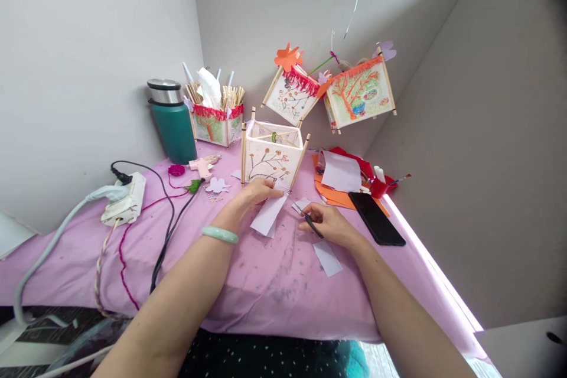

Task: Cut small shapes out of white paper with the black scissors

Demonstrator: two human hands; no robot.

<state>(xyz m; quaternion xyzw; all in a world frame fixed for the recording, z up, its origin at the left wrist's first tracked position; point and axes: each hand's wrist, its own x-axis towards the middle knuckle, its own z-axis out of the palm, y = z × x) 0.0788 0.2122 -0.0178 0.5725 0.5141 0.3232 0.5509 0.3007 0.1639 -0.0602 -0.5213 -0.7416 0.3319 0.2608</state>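
Partly hidden, left hand [257,194] pinching paper strip [269,215], right hand [328,224] gripping scissors [312,225], blades barely visible.

A home craft corner: a table [274,289] under a paint-spotted pink cloth is wedged between plain white walls. Hand-painted paper lanterns [359,93] hang at one o'clock, a box of wooden sticks [217,112] stands at eleven, and a glue gun [204,164] and power strip [126,198] lie toward ten, coloured paper scraps [341,174] toward two.

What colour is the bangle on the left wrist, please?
Pale green bangle, best seen in the head view.
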